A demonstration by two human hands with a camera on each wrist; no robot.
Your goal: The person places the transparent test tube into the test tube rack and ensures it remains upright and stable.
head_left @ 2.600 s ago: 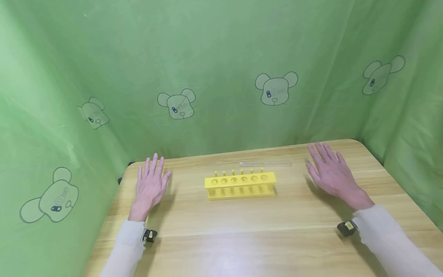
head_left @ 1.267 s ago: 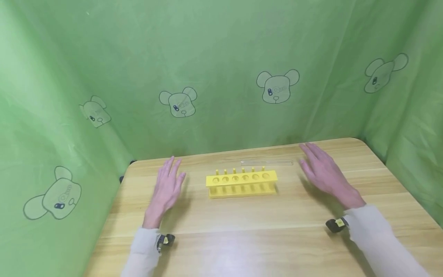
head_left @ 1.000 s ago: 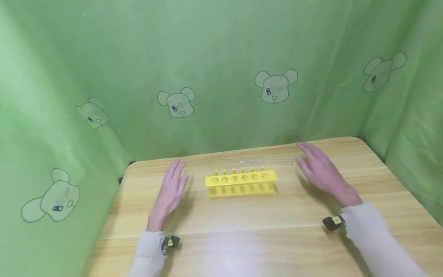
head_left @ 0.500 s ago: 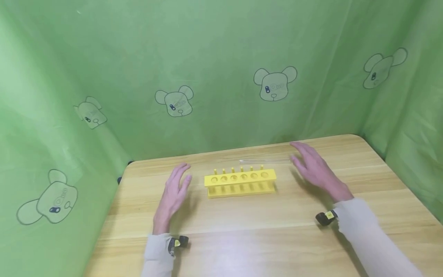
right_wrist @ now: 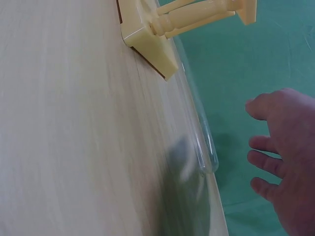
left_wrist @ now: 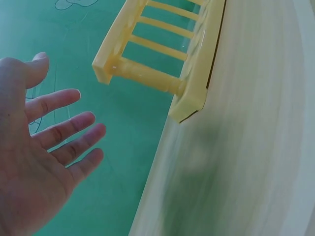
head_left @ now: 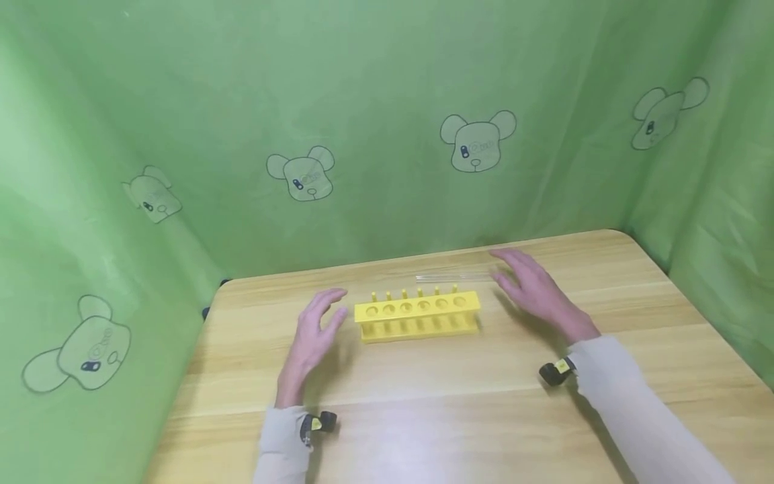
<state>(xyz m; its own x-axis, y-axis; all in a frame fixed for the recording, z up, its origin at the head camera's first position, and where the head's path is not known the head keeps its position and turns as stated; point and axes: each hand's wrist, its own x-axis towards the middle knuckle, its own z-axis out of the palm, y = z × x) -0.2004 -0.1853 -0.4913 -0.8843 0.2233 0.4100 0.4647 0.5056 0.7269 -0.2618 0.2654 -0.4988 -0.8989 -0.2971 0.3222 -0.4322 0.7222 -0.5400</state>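
Note:
A yellow test tube rack with a row of holes and upright pegs along its back stands on the table. Behind it lies a clear glass test tube, its rounded end towards my right hand. My left hand hovers just left of the rack, fingers loosely bent, thumb apart; the left wrist view shows a bare palm. To the right of the rack my right hand is held above the table, its fingertips overlapping the tube's right end in the head view. Nothing is held in either hand.
The wooden table has rounded far corners. Green curtains printed with bear heads hang behind it and along both sides. Small black cameras are strapped at both wrists, one of them the left wrist camera.
Both hands have moved inward towards the rack, the left to the right and the right to the left. Their fingers have bent a little. Rack and tube have stayed in place.

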